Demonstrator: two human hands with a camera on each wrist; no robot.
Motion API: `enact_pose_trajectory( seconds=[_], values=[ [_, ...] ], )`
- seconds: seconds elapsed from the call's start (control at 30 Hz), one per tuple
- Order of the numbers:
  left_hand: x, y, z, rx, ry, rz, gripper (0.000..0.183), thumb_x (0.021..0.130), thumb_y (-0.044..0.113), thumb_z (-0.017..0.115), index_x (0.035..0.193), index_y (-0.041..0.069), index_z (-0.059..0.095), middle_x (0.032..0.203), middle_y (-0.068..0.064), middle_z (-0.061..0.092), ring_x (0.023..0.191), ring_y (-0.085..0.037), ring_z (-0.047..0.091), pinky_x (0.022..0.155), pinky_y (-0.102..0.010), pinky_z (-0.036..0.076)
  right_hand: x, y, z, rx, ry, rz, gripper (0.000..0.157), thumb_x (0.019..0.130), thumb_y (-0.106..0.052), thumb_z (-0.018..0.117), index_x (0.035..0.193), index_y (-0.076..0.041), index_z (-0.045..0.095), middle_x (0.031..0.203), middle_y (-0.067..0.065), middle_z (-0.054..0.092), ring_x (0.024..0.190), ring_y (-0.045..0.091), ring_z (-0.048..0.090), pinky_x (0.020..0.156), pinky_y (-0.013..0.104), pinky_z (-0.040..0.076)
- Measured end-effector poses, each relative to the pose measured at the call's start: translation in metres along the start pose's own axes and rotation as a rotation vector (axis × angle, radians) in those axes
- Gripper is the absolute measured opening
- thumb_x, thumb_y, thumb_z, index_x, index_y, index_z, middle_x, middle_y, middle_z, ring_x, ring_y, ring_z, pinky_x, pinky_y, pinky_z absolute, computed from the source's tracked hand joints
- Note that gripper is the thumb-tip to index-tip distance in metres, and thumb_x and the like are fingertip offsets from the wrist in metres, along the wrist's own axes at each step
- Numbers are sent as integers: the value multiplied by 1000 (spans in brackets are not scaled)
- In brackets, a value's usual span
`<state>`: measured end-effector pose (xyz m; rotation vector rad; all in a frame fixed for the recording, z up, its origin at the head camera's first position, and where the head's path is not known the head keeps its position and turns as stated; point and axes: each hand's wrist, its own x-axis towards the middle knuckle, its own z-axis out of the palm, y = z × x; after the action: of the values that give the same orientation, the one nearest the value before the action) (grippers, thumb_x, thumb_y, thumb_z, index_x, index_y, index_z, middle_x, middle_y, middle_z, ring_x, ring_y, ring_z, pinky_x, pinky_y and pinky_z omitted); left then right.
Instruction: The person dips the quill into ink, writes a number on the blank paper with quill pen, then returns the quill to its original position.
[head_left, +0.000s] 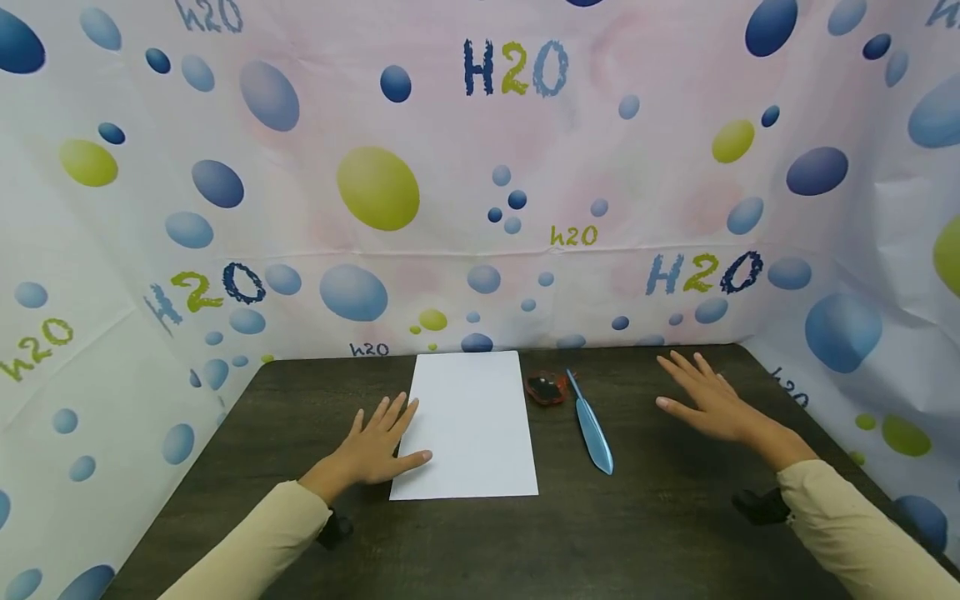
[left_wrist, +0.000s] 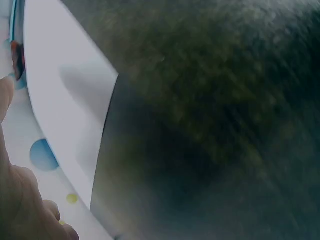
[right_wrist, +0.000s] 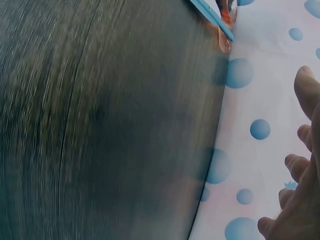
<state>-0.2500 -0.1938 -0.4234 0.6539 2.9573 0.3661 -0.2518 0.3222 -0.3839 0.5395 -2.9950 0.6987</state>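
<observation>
A blank white sheet of paper (head_left: 480, 425) lies upright on the dark table, left of centre. My left hand (head_left: 372, 447), fingers spread, overlaps the sheet's left edge in the head view; its fingers also show in the left wrist view. To the right of the sheet is a small orange-red, see-through object (head_left: 546, 387) with a dark middle. Beside that lies a slim blue feather-shaped item (head_left: 593, 429), its thin end pointing away from me. Farther right, my right hand (head_left: 712, 404) is held palm down over the table with straight fingers, holding nothing.
The dark wood-grain table (head_left: 600, 542) reaches back to a white curtain (head_left: 450, 125) printed with blue and green bubbles and "H2O" lettering. That curtain also covers both sides. A black strap piece (head_left: 761, 506) shows under the right wrist.
</observation>
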Motion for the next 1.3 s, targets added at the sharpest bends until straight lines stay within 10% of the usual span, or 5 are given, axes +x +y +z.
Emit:
enact_pose_trajectory(
  seconds=[0.43,1.3],
  values=[
    [6,13,17,16,-180,-31,91,90,66,46,154,10,16,160,-17,7,145,-40,8,110,-66,5,15,-8,21,18,-26,-2,74,96,-45,54,152,-6,24,156,29,11,139,55,-4,99,77,2],
    [6,17,21,-24,-251,-56,89,90,68,44,155,17,14,161,-13,1,147,-37,3,110,-65,4,48,-17,66,120,-38,-142,63,98,-33,55,149,-6,32,151,29,26,137,56,15,103,72,16]
  ],
)
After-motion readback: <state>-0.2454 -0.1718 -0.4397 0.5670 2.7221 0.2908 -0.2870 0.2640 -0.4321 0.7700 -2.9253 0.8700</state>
